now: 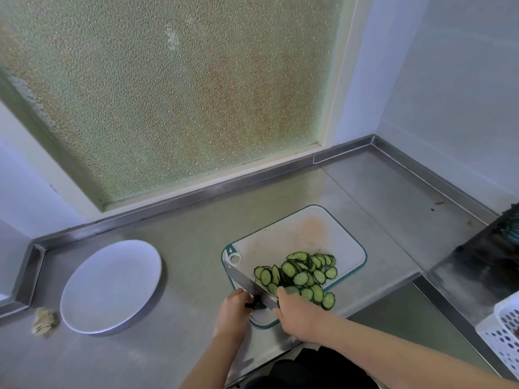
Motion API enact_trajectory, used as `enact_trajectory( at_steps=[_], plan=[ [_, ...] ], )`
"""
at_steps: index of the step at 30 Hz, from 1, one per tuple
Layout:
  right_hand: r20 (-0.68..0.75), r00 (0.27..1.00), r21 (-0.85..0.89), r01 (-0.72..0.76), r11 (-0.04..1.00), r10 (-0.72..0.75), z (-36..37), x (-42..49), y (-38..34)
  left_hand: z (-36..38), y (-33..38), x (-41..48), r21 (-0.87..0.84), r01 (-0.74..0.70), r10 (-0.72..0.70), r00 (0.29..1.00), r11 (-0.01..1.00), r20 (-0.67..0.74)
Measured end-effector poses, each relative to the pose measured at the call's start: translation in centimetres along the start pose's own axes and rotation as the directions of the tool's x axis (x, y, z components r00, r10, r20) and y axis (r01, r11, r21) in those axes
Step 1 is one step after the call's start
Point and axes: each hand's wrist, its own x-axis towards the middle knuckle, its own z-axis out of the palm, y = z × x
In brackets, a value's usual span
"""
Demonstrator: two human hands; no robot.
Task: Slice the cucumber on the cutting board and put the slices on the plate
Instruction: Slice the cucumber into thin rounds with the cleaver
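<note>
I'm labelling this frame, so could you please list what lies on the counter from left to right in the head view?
Crumpled rag → plate → cutting board with cucumber slices → white basket.

I see a steel counter (174,209) with a raised rim. A frosted window (168,88) glows between pale walls (449,80).

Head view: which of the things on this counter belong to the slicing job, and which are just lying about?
In the job:
- cucumber slices, piled on the cutting board
- knife, held in the left hand
- right hand, beside the slices
- plate, no slices on it yet

Lying about:
- crumpled rag left of the plate
- white perforated basket at the right edge
</note>
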Motion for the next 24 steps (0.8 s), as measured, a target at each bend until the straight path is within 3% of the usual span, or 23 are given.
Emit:
enact_trajectory(
  at_steps=[5, 17, 24],
  plan=[
    [0.017, 1.0, -0.042, -0.01, 0.999, 0.011, 0.5, 1.2, -0.8, 0.0, 0.0, -0.1, 0.02, -0.016, 0.017, 0.999, 1.0, -0.03],
    [0.007, 1.0, 0.085, -0.018, 0.996, 0.017, 1.4, 2.2, 0.0, 0.0, -0.4, -0.1, 0.04, -0.061, 0.061, 0.998, 0.997, -0.007],
    [0.011, 1.0, 0.119, -0.009, 0.993, 0.008, 0.9, 2.3, 0.7, -0.4, 0.4, -0.5, 0.007, -0.092, 0.093, 0.993, 0.996, -0.072]
  ],
)
